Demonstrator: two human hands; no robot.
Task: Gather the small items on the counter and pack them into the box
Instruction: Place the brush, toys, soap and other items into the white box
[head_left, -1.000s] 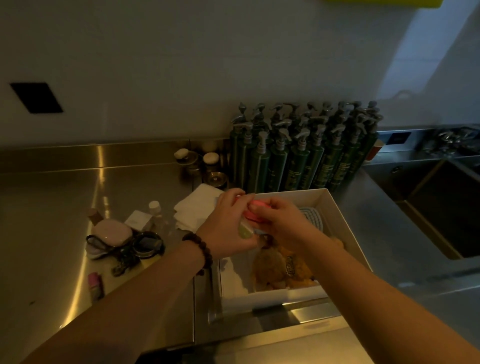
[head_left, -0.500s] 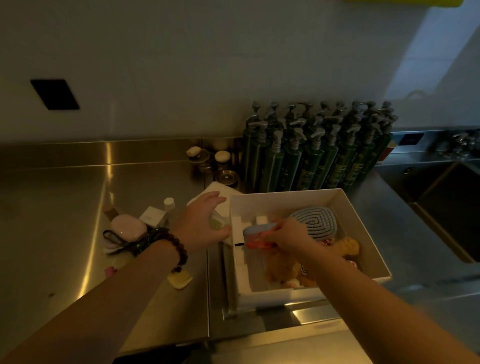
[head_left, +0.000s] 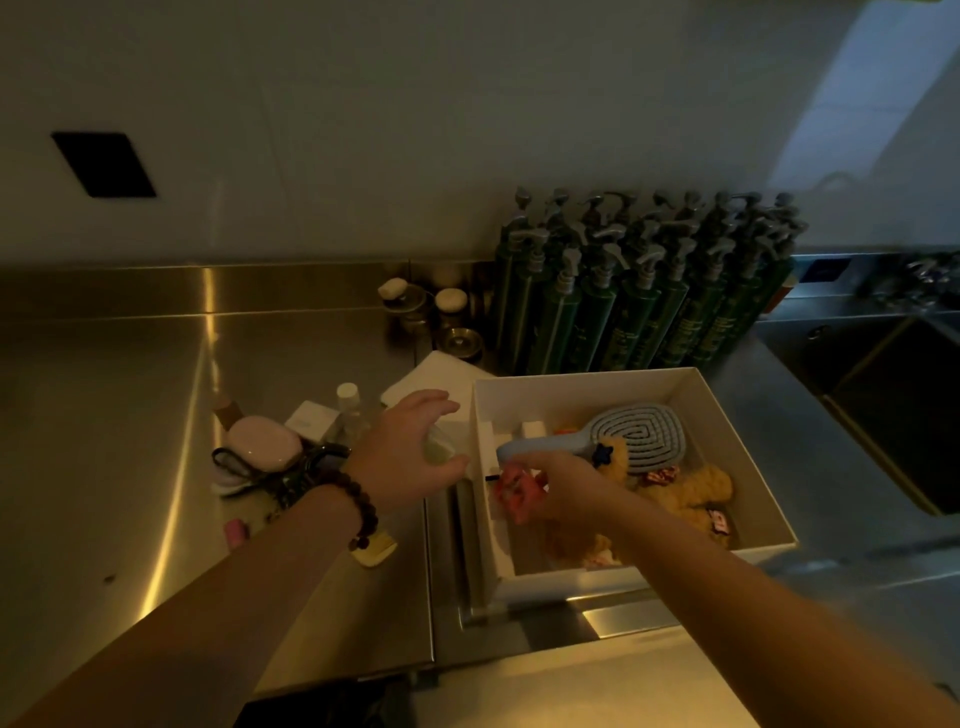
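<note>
In the head view, the box (head_left: 737, 395) sits right of centre on the steel bench (head_left: 104, 415), already holding a brush (head_left: 641, 434) and yellow fluffy pieces (head_left: 696, 491). The right hand (head_left: 563, 488) is low inside the box near its left wall, fingers curled round a pink item (head_left: 514, 491). It should set this down in the free lower-left corner rather than on the brush handle, and let go only once it rests.

The left hand (head_left: 410, 457) hovers just left of the box with fingers spread and loose; a pale translucent thing shows under the palm, but whether it is held I cannot tell.

The remaining items lie centre-left: a pink case (head_left: 265, 441), a clear bottle (head_left: 350, 410), dark cords (head_left: 291, 473), a small pink tube (head_left: 235, 532). Taking the nearest first looks sensible, lifting the cords together so they do not drag the others.
</note>
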